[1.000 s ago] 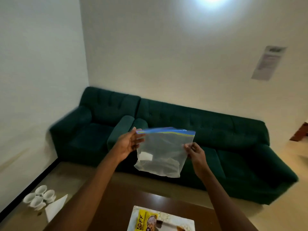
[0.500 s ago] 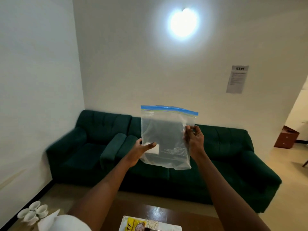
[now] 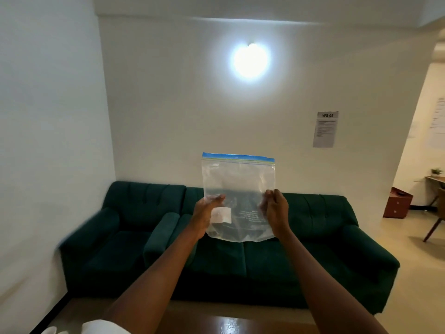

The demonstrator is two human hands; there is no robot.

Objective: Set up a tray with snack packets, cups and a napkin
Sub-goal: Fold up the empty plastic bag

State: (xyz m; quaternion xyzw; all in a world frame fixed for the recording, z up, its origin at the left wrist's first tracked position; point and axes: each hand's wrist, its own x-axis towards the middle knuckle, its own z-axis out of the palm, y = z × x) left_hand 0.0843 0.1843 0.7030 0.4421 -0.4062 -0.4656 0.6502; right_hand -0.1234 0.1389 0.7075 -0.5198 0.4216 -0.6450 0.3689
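Out in front, the zip bag (image 3: 238, 189): held upright in the air before the green sofa (image 3: 313, 249), above the far edge of the worktop (image 3: 240, 325); its blue seal strip (image 3: 238, 157) is on top, and I cannot tell whether it is pressed closed.
Contents: apparently empty except for a small white slip (image 3: 221, 215) low on the left; no packets show inside.
Left hand (image 3: 204, 215): grips the bag's left edge, fingers (image 3: 218, 198) curled onto the film about halfway down.
Right hand (image 3: 277, 213): pinches the right edge at the same height, fingers (image 3: 271, 195) bunched on the film.
Tray, packets, cups, napkin: none plainly in view; the white shapes (image 3: 103, 328) at the bottom left are too cropped to name.
Step in hand: probably checking that the bag is emptied before putting it aside.
Doing it well: hold both edges taut so the film hangs flat against the light and anything left inside shows. Then lower it clear of where the tray is laid, and set it down flat, since thin film slides and drifts.
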